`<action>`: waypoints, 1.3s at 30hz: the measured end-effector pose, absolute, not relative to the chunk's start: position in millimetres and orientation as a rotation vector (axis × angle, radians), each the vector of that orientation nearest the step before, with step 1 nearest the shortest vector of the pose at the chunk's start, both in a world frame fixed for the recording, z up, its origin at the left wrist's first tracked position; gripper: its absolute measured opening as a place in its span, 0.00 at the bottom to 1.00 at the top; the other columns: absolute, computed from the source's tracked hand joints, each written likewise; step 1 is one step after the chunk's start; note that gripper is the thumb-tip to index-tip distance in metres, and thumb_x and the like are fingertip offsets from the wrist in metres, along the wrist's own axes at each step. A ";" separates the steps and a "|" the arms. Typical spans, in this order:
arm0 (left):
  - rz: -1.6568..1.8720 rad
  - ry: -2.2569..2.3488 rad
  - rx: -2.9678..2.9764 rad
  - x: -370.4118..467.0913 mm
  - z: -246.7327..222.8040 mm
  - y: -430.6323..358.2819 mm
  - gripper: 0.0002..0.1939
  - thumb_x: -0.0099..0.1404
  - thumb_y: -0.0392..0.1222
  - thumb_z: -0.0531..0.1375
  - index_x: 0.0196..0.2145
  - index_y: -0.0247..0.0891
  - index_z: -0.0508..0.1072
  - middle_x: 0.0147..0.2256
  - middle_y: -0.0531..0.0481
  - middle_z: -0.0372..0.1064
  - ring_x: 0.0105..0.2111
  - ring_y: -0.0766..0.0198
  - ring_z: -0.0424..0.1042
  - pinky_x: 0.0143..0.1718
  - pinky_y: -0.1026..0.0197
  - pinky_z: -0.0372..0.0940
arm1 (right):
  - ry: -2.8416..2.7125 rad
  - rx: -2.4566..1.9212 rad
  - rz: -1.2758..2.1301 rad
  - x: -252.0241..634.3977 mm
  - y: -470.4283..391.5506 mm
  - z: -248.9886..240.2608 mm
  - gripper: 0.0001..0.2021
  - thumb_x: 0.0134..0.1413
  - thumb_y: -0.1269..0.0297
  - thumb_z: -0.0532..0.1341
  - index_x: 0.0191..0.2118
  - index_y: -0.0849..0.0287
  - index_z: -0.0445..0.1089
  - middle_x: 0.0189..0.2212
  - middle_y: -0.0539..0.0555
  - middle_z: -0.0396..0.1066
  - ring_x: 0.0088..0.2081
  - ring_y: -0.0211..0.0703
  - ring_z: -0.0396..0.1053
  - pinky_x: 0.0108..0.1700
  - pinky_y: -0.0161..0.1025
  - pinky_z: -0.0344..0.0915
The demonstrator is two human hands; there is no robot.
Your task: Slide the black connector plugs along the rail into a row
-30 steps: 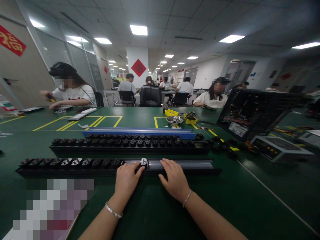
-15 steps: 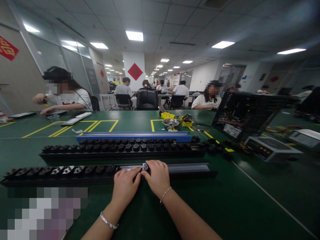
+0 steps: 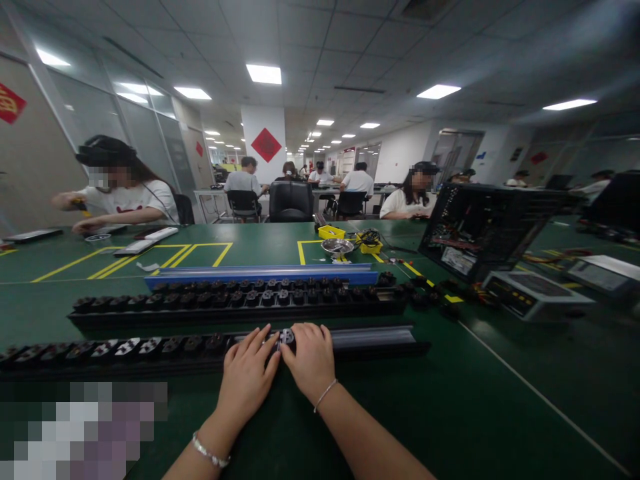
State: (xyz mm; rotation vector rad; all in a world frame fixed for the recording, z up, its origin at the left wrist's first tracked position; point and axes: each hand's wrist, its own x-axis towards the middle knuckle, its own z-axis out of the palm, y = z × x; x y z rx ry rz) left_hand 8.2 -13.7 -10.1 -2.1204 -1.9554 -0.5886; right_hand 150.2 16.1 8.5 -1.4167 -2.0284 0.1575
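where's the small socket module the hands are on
In the head view, the socket module sits mid-way along the near rail, between left hand and right hand.

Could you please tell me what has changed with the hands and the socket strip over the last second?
The right hand slid left along the near socket strip until it met the left hand; both now press around the small socket module at the row's end. The left hand barely moved. The far socket strip, blue rail and metal bowl kept their places.
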 end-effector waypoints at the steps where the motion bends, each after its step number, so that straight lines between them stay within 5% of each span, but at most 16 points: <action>1: -0.573 -1.956 -2.129 8.0 -9.9 -14.0 0.20 0.65 0.49 0.46 0.52 0.52 0.65 0.57 0.54 0.60 0.56 0.56 0.58 0.51 0.48 0.54 | -2.027 -1.419 0.154 150.1 16.3 7.8 0.13 0.52 0.58 0.57 0.42 0.56 0.68 0.43 0.54 0.71 0.48 0.45 0.62 0.55 0.47 0.46; 39: -0.571 -1.988 -2.149 8.3 -5.4 -15.0 0.20 0.65 0.50 0.47 0.53 0.53 0.65 0.57 0.52 0.60 0.57 0.55 0.57 0.52 0.47 0.53 | -1.945 -1.581 0.062 177.4 16.4 12.1 0.10 0.49 0.68 0.55 0.39 0.61 0.67 0.39 0.57 0.70 0.45 0.46 0.63 0.54 0.44 0.51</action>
